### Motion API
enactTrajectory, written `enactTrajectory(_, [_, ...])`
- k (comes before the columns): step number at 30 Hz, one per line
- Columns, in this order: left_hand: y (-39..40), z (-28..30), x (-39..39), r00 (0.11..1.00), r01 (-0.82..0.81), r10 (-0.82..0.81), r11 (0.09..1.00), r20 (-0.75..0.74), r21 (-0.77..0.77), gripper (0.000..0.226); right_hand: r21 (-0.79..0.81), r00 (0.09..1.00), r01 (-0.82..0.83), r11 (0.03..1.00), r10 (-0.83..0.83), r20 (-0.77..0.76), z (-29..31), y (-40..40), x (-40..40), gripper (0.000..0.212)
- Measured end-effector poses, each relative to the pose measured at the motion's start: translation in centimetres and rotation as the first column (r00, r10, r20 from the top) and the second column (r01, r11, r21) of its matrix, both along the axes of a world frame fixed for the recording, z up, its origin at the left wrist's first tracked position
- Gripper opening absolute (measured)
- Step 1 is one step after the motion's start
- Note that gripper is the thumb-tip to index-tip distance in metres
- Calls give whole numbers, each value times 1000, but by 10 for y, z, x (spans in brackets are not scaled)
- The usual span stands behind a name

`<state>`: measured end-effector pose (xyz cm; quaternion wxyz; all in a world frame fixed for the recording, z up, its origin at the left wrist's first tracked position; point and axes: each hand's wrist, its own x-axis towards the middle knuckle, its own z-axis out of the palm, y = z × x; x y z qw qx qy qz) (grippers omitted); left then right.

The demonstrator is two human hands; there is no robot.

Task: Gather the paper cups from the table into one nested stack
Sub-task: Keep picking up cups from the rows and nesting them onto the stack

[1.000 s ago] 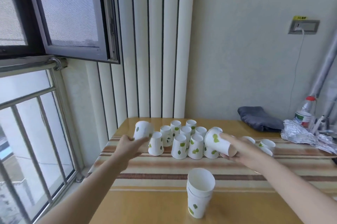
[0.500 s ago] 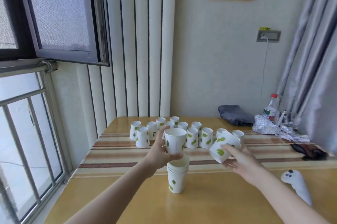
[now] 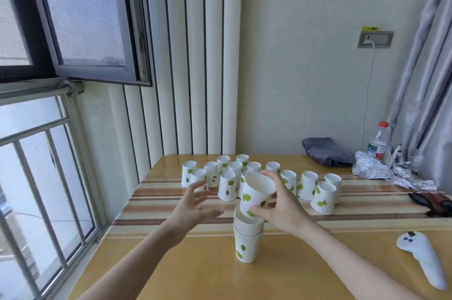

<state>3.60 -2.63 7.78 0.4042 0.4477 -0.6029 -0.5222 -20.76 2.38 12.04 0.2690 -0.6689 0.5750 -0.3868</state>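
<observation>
So the paper cup (image 3: 256, 191) in the right hand (image 3: 281, 204) is tilted, mouth up, with its base just dipping into the top of the nested stack (image 3: 247, 233) right under the grip. Thumb low on the near wall, fingers wrapped round the far side, so it's a firm-ish hold on the cup. These things look super light and thin-walled, I'd guess they crush if you squeeze mid-wall, so pinching near the rolled rim or low by the base seems safer. It probably needs straightening before it drops in clean, and the stack looks light enough to tip.

Left hand (image 3: 195, 206) sits just left of the grip, fingers spread wide, holding nothing, not touching the stack.

Beyond the grip there's a bunch of upside-down cups (image 3: 228, 186) still on the striped tablecloth (image 3: 367, 211), a few more off to the right (image 3: 322, 198). Far right of it: crumpled foil (image 3: 381, 172), a plastic bottle (image 3: 378, 144), a grey cloth (image 3: 326, 151). A white controller (image 3: 420, 254) lies near-right, well clear.
</observation>
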Motion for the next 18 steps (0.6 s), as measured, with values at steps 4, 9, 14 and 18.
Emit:
enactTrajectory(4, [-21,-11,26,994,-113,112,993,19,38,86,78,996,-88,993,90,-19,-8,-3,-9,88])
enactTrajectory(9, [-83,-14,21,905,-268,290,957,311,-113,58,77,981,131,988,-141,135,-3,-50,-31,50])
enactTrajectory(14, [-147,-11,-2,681,-159,318,944,660,-290,66,38,922,141,989,-117,-368,-21,-129,-39,47])
enactTrajectory(18, [-180,-20,-13,490,-52,283,954,824,-297,72,33,740,95,995,-48,-671,-29,-174,-21,63])
